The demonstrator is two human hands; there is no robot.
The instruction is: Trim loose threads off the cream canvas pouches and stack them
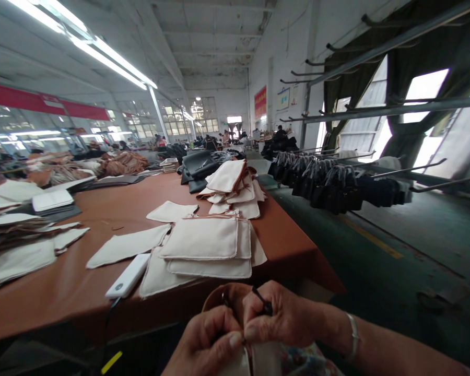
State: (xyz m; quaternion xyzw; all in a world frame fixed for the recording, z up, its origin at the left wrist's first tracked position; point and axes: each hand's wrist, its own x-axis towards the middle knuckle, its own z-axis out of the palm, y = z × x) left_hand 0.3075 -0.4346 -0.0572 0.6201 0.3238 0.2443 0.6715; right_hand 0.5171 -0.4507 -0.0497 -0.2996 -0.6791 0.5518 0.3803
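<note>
My left hand (213,339) is closed in a pinch on a cream fabric piece (268,359) at the bottom centre. Against it, my right hand (276,316) pinches the same piece at a dark seam or zip between the thumbs. A small dark tool or cord (263,302) shows at the right hand's fingers; its exact kind is unclear. Behind both hands curves a brown leather piece (231,293). Just beyond, a stack of cream pouches (203,237) lies on the brown table (113,206).
A white power bank (128,277) with a black cable lies near the table's front edge. More cream pieces (19,261) are piled at the left, and others (227,177) stand farther back. Black bags (329,188) hang from a rack at the right.
</note>
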